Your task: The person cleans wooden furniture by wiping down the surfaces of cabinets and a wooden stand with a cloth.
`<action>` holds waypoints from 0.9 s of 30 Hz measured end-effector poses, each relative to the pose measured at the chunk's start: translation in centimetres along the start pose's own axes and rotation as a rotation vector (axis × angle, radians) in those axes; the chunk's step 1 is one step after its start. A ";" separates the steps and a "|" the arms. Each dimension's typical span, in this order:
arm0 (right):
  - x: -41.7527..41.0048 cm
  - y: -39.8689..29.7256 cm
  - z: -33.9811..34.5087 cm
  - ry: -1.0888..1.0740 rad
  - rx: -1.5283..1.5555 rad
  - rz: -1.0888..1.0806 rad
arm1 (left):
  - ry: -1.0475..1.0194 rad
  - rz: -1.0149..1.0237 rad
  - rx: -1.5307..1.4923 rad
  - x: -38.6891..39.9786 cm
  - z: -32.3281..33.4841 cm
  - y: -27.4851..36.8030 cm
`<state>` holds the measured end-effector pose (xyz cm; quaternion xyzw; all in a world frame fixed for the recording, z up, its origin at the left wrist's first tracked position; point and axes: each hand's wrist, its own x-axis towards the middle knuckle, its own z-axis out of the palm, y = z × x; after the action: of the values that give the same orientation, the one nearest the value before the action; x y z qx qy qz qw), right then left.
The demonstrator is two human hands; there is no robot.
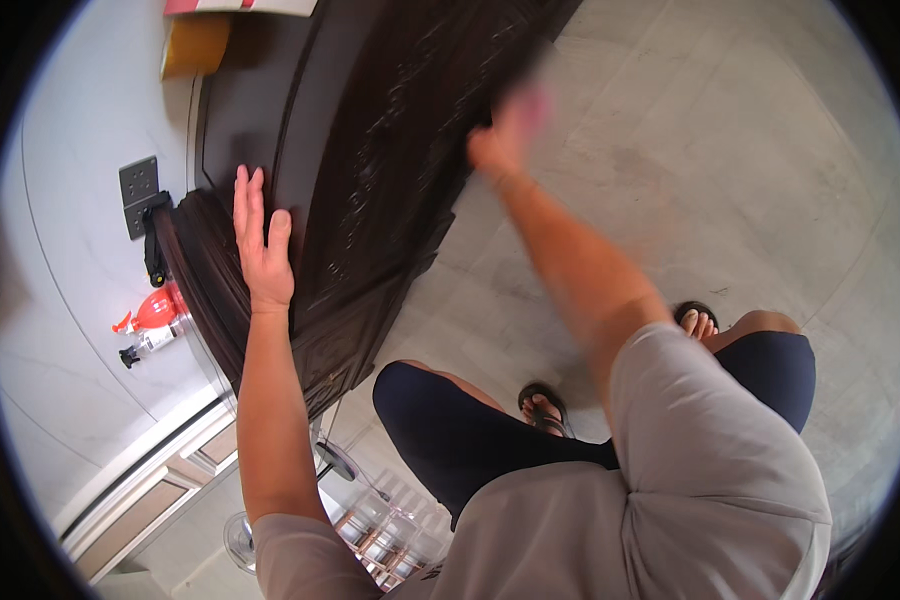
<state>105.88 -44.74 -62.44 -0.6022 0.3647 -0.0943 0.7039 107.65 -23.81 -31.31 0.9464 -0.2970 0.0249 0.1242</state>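
A large piece of dark carved wooden furniture (375, 150) fills the upper middle of the view. My left hand (266, 255) lies on its smooth upper surface, thumb apart from the fingers, with nothing in it. Along the furniture's lower right edge is my right hand (501, 146), blurred by motion. In it is a small pink thing (536, 105), perhaps a cloth, too blurred to name surely. Whether the pink thing touches the wood cannot be made out.
Behind the furniture, the pale wall carries a dark socket plate (139, 196). A red spray bottle (156, 309) and a clear bottle with a black top (154, 339) stand nearby. A yellow object (195, 46) is at the top left. Grey floor (690, 150) spreads right.
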 end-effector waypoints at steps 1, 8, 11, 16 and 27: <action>-2.0 1.7 0.9 0.013 0.015 0.033 | -0.006 0.011 0.004 0.8 1.2 0.7; 5.9 0.1 -4.5 0.071 0.374 0.362 | -0.049 0.013 0.020 1.0 2.6 2.5; 15.7 -6.9 -13.8 0.047 0.659 0.074 | -0.046 0.043 0.029 0.7 2.2 2.1; 16.8 -12.4 -24.4 0.332 0.989 0.046 | -0.068 -0.007 0.067 0.8 2.5 2.0; 9.1 -19.0 -28.9 0.268 0.149 -0.205 | -0.060 -0.054 0.165 2.2 3.5 2.7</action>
<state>100.09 -77.28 -48.92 -0.5643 0.3839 -0.2715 0.6785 107.82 -28.09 -33.82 0.9614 -0.2720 0.0173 0.0376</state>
